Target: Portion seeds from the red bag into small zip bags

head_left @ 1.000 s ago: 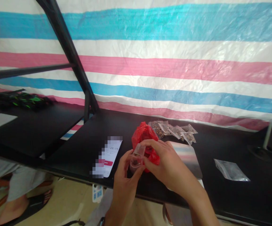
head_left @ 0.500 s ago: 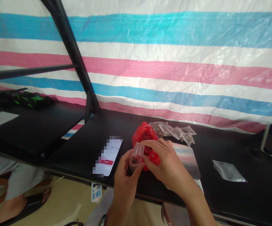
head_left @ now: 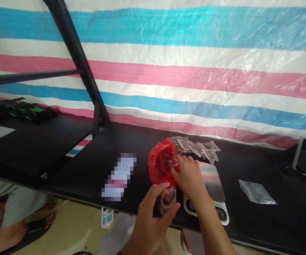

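Observation:
My left hand (head_left: 154, 216) is closed on a small clear plastic bag (head_left: 168, 199), held open just above the front edge of the black table (head_left: 131, 141). My right hand (head_left: 188, 175) reaches into the mouth of a red plastic bag (head_left: 158, 161) and pinches something small there; I cannot make out what. The red bag stands on the table just left of a small scale with a shiny steel plate (head_left: 213, 179). Behind the red bag lie several small clear bags filled with brown pieces (head_left: 195, 147).
A phone (head_left: 119, 176) lies on the table to the left. One flat clear bag (head_left: 257, 193) lies to the right, with a dark stand (head_left: 302, 159) beyond it. A black metal post (head_left: 75, 60) rises at the left. Another person's leg and sandal (head_left: 12, 216) show below.
My left hand has lowered the small clear bag toward me and to the right. My right hand has let go of it and reached into the red bag.

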A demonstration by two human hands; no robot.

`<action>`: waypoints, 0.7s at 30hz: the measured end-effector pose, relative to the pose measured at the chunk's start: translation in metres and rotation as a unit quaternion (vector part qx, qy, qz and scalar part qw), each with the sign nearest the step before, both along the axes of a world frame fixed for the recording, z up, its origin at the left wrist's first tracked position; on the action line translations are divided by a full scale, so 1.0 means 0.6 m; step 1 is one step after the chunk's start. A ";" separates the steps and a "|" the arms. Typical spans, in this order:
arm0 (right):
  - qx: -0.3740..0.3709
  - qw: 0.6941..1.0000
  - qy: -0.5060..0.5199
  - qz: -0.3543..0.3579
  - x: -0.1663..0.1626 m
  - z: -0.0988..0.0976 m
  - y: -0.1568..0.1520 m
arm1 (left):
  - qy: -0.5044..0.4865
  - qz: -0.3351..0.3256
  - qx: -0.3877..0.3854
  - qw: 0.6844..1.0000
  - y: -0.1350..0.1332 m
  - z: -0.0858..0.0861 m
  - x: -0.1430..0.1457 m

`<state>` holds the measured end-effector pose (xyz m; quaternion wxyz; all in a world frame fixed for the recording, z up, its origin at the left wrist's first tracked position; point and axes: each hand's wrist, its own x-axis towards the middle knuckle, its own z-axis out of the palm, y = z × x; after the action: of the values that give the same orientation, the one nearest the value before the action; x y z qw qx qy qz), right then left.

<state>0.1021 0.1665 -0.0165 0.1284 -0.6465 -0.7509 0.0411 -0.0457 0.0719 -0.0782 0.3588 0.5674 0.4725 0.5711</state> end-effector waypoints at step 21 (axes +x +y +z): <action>-0.059 0.986 0.144 0.066 0.021 0.022 -0.011 | -0.004 0.023 -0.073 0.997 0.023 0.012 0.009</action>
<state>0.1150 0.1600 -0.0035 0.1941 -0.5889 -0.7620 0.1866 -0.0406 0.0857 -0.0708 0.3884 0.5263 0.5241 0.5454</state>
